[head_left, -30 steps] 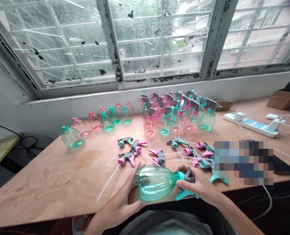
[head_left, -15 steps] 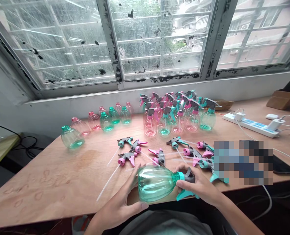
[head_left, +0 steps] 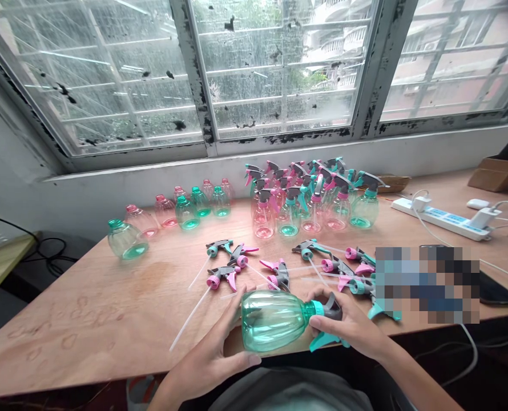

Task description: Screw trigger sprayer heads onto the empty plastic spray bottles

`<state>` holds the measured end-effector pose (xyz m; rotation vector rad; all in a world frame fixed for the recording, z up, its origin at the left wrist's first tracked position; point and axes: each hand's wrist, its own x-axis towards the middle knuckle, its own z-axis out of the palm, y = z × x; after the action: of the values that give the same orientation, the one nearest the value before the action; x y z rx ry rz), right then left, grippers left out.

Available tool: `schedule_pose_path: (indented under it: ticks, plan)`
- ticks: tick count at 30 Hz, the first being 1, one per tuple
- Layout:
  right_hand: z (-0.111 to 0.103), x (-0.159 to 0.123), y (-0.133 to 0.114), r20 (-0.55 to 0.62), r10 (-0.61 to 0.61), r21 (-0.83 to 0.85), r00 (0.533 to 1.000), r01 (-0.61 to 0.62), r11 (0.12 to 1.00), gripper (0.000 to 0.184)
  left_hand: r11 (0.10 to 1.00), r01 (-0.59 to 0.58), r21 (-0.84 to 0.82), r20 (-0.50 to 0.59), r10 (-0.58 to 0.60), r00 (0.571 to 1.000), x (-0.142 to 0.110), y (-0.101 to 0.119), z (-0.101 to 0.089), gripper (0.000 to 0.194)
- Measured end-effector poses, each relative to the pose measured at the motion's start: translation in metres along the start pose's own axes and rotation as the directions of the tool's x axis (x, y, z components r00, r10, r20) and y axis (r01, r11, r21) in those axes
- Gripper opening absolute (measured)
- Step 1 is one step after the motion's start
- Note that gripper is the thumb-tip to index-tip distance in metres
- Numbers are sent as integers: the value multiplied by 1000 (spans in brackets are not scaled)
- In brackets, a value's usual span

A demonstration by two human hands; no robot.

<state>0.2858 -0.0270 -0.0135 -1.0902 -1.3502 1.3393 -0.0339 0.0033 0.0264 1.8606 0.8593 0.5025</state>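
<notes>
A translucent green spray bottle (head_left: 273,321) lies on its side between my hands, close to the table's front edge. My left hand (head_left: 213,348) is wrapped around its base, thumb below and fingers behind. At the neck, my right hand (head_left: 350,322) pinches the turquoise collar of the grey and turquoise trigger sprayer (head_left: 331,308), whose trigger points down toward me. Just beyond the bottle lie loose trigger sprayers with thin tubes, among them a pink and grey one (head_left: 278,275), another pink one (head_left: 222,278) and a turquoise one (head_left: 309,249).
Open green and pink bottles (head_left: 188,214) stand at the back left. Bottles fitted with sprayers (head_left: 288,217) are grouped at the back centre. On the right are a white power strip (head_left: 442,218) with cables, a dark phone (head_left: 498,288), a blurred patch and a cardboard box (head_left: 494,174).
</notes>
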Motion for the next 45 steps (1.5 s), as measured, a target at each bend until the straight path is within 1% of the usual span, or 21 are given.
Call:
schedule_pose_path:
  ticks: [3, 8, 12, 17, 21, 24, 26, 31, 36, 42, 45]
  plan:
    - [0, 0, 1, -5, -11, -2, 1000, 11, 1000, 40, 1000, 5, 3, 0, -5, 1000, 1, 1, 0, 94]
    - [-1, -1, 3, -13, -10, -19, 1000, 9, 1000, 41, 998, -43, -51, -2, 43, 999, 1, 3, 3, 95]
    - [-2, 0, 3, 6, 9, -11, 1000, -9, 1000, 42, 1000, -28, -11, -2, 28, 1000, -1, 3, 2, 103]
    - [-1, 0, 3, -8, 9, -42, 1000, -9, 999, 44, 1000, 9, -28, 13, -9, 1000, -1, -1, 0, 95]
    - [-1, -2, 1, -4, 21, -39, 1000, -21, 999, 45, 999, -21, -30, 0, 21, 1000, 0, 0, 1, 95]
    - [0, -2, 0, -12, 22, -47, 1000, -22, 999, 45, 997, -44, -70, -3, 44, 999, 0, 0, 3, 95]
    - [1, -1, 0, -15, 23, -39, 1000, -24, 999, 45, 996, -43, -75, -3, 43, 999, 1, 0, 3, 94]
    - [1, -1, 2, -10, 27, 5, 1000, -27, 1000, 45, 996, -30, -81, 25, 32, 999, 1, 3, 2, 100]
    - [0, -1, 3, -14, 22, -15, 1000, -22, 1000, 45, 997, 5, -75, 25, -3, 1000, 2, 5, 2, 95]
    - [2, -1, 1, -10, 22, 20, 1000, -22, 1000, 44, 990, -32, -138, 12, 34, 999, 2, 1, 4, 96]
    - [2, -1, 1, -16, 19, 36, 1000, -18, 999, 43, 991, -27, -133, 11, 29, 1000, 3, 3, 4, 97]
